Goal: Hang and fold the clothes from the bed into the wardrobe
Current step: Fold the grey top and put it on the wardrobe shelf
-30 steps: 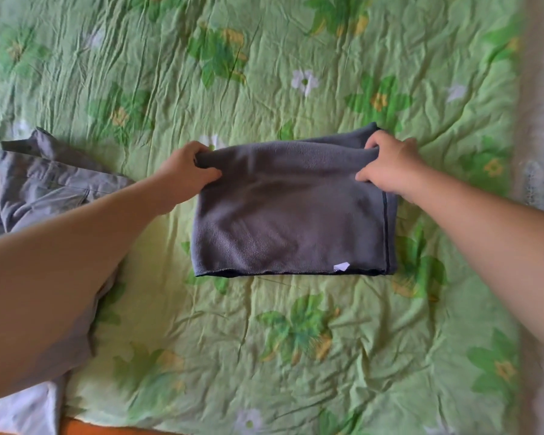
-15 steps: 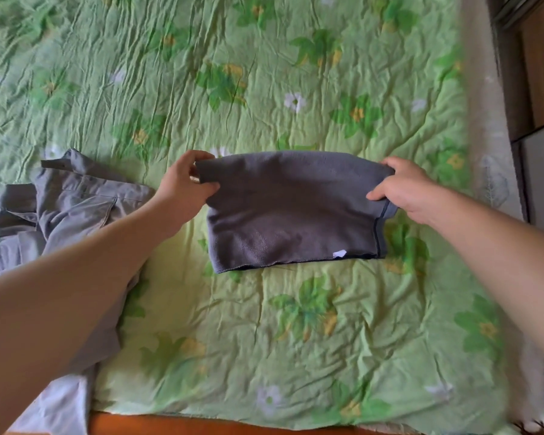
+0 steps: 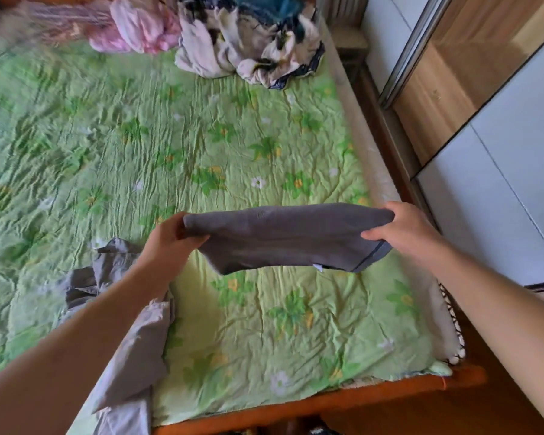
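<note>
Head view: left hand (image 3: 173, 237) and right hand (image 3: 402, 229) each grip an end of the folded grey garment (image 3: 283, 240), lifted above the bed (image 3: 139, 146)

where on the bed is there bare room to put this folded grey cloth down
Bare bedspread lies right under the folded grey cloth, between the grey garment on the left and the bed's right edge. The wide middle is bare, up to the clothes pile at the far end. Crowded: that far end, and the near left corner under the garment.
</note>
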